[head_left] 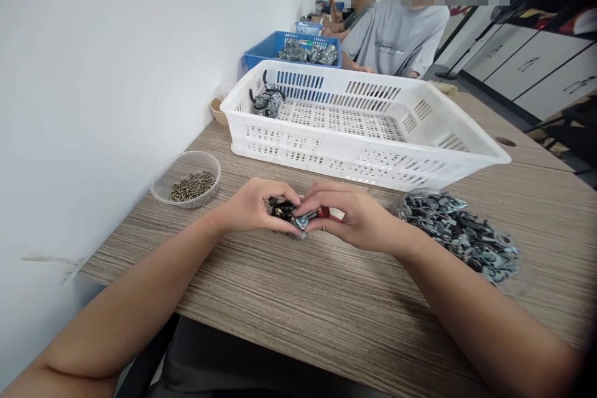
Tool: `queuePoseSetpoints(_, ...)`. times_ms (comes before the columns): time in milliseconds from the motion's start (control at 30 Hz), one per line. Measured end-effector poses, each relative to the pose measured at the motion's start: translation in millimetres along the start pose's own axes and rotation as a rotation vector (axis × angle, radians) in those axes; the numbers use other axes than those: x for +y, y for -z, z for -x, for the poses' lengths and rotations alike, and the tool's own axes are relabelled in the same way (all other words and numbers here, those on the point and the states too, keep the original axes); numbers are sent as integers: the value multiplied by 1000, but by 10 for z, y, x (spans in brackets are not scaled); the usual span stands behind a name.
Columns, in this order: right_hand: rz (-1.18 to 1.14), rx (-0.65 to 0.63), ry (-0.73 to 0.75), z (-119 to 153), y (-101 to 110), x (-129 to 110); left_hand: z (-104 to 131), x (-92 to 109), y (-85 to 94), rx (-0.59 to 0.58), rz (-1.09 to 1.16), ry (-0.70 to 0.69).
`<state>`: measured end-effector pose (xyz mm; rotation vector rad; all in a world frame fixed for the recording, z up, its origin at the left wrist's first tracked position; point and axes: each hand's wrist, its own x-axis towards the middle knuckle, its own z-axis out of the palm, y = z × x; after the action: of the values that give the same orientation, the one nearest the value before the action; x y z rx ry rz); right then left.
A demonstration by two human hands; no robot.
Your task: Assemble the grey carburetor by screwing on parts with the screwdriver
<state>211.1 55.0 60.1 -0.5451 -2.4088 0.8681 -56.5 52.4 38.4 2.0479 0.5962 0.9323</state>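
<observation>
Over the middle of the table, both of my hands are closed around a small carburetor (282,209) of dark and grey metal. My left hand (254,206) grips it from the left between thumb and fingers. From the right, the thumb and fingertips of my right hand (352,214) pinch its near right side, at a grey metal piece (301,222). A red piece (325,212) shows beneath the right fingers; its kind is unclear. My fingers hide much of the carburetor.
Small brass-coloured screws (192,186) fill part of a clear tub (161,181) at left. A tub of loose metal parts (459,233) stands beside my right forearm. Behind, a white basket (326,152) holds carburetors with black hoses (269,101). Beyond are a blue basket (261,57) and people seated.
</observation>
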Motion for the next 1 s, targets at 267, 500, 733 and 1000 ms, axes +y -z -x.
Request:
queuePoseSetpoints(267, -42, -18, -57, 31, 17, -1, -23, -35, -20, -64, 102, -71)
queuePoseSetpoints(500, -26, -4, -117, 102, -20, -19, -33, -60, -37, -76, 152, -78)
queuePoseSetpoints(733, 61, 45, -103, 159, -91, -93, -22, -38, -12, -83, 33, -96)
queuePoseSetpoints(1000, 143, 49, -48, 173, -109, -100, -14, -46, -14, -78, -34, -111)
